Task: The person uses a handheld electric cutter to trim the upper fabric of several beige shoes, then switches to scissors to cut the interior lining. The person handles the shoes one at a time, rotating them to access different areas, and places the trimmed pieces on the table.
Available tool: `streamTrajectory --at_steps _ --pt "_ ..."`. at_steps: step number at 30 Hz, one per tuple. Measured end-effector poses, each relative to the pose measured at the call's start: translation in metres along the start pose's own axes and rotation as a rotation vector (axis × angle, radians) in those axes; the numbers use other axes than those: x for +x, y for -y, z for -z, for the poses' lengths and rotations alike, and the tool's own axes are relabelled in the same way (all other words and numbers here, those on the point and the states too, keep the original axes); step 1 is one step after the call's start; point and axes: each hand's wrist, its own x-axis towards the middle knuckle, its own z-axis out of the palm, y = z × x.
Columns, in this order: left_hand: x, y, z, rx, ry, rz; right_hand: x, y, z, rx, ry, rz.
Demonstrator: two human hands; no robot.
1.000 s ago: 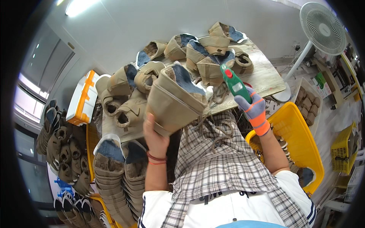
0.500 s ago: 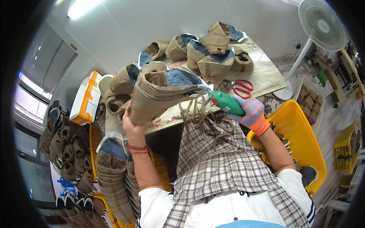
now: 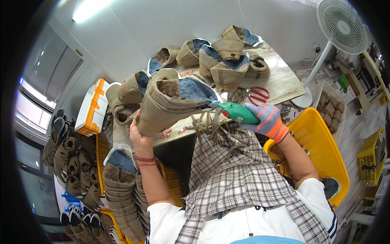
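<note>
Left hand grasping tan fur-lined shoe upper — gloved right hand wrapped round 1 green tool.

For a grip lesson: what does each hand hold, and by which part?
Left hand: fur-lined shoe upper, by its left side. Right hand: green tool, by its right end.

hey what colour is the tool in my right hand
The tool is green with a red patch, seen in the head view.

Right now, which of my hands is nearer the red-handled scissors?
Your right hand, holding the green tool, just below the scissors in view; your left hand, on the boot upper, is far to their left.
</note>
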Motion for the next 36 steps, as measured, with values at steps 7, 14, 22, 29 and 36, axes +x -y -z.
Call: streamTrajectory --at_steps 7,14,22,29,36 --pt "-0.001 -0.001 -0.001 0.024 0.012 0.021 0.004 0.002 -0.001 0.058 0.028 0.003" --pt "-0.001 0.009 0.003 0.021 0.075 0.042 0.003 0.001 -0.014 0.153 0.029 -0.021" --pt "-0.015 0.03 -0.012 -0.042 0.084 0.027 0.008 0.007 -0.026 0.119 -0.098 0.058" --pt "-0.036 0.055 -0.037 0.026 0.046 -0.135 0.024 0.027 -0.026 0.19 -0.135 0.027" --pt "-0.05 0.07 -0.047 0.253 0.165 -0.389 0.037 0.048 -0.027 0.419 -0.084 -0.126"
